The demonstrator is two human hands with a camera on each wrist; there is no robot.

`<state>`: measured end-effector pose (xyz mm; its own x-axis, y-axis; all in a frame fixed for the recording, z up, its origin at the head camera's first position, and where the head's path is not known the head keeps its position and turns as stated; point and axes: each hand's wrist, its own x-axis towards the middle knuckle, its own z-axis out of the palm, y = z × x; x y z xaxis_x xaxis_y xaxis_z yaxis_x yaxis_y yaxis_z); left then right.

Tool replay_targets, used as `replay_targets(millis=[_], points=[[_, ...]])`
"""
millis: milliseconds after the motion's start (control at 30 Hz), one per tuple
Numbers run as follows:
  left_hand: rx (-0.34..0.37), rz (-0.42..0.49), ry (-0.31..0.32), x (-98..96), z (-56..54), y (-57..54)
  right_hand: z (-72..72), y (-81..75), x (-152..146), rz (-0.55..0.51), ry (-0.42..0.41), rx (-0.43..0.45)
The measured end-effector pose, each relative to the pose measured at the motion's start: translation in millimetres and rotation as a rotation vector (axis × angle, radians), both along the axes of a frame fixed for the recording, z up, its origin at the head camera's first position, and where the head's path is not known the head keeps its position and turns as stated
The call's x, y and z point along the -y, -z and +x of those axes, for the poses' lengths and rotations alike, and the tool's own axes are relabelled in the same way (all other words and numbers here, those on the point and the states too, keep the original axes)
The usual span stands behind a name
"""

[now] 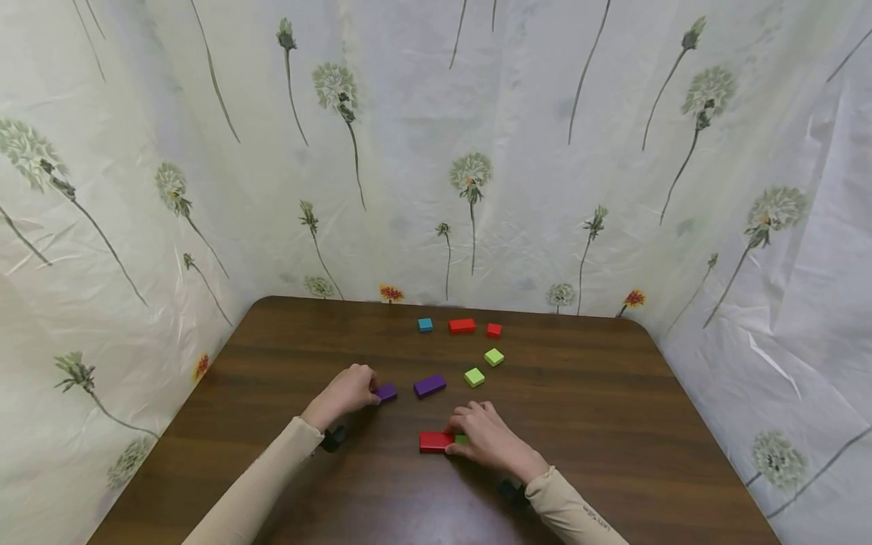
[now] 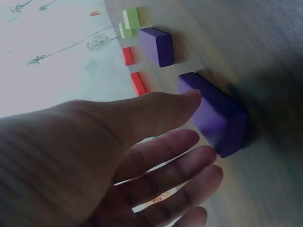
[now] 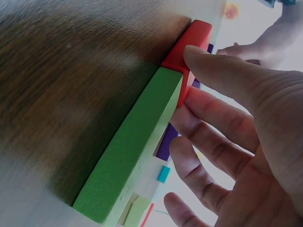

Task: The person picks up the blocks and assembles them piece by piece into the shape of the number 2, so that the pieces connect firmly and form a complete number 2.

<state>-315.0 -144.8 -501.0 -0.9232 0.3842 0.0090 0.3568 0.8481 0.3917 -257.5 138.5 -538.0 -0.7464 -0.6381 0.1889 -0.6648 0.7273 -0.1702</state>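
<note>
My left hand (image 1: 346,393) pinches the left end of a purple block (image 1: 387,393) lying on the table. The left wrist view shows the thumb on this purple block (image 2: 220,118), with the other fingers loosely bent beside it. To the right, my right hand (image 1: 487,437) grips a red block (image 1: 433,443) between thumb and fingers. A long green block (image 3: 130,146) stands end to end against the red block (image 3: 189,45) in the right wrist view. From the head, the green block (image 1: 462,439) is mostly hidden by that hand. Another purple block (image 1: 430,387) lies between the hands, farther back.
Two light green blocks (image 1: 474,377) sit behind the right hand. A blue block (image 1: 425,325), a longer red block (image 1: 462,325) and a small red block (image 1: 494,330) are near the far edge of the brown table (image 1: 579,401). A flowered curtain (image 1: 409,151) surrounds it.
</note>
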Motion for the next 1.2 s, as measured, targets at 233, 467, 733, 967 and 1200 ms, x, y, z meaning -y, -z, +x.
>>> replay_targets(millis=[233, 467, 733, 967, 1200], points=[[0.014, 0.037, -0.044, 1.0, -3.0, 5.0, 0.4, 0.1, 0, -0.002, 0.002, 0.004], [0.04, 0.047, -0.052, 2.7, -6.7, 11.1, -0.1, 1.2, 0, 0.002, 0.001, 0.005], [0.048, 0.073, -0.053, 1.0, -6.3, 13.7, -1.0, 2.1, -1, 0.001, -0.003, 0.003], [0.045, 0.058, -0.049, -4.0, -0.5, 9.9, -0.9, 0.6, -1, 0.006, -0.002, 0.01], [0.038, 0.024, -0.04, -6.4, 0.4, 11.4, -0.6, 0.3, 0, -0.001, 0.001, 0.017]])
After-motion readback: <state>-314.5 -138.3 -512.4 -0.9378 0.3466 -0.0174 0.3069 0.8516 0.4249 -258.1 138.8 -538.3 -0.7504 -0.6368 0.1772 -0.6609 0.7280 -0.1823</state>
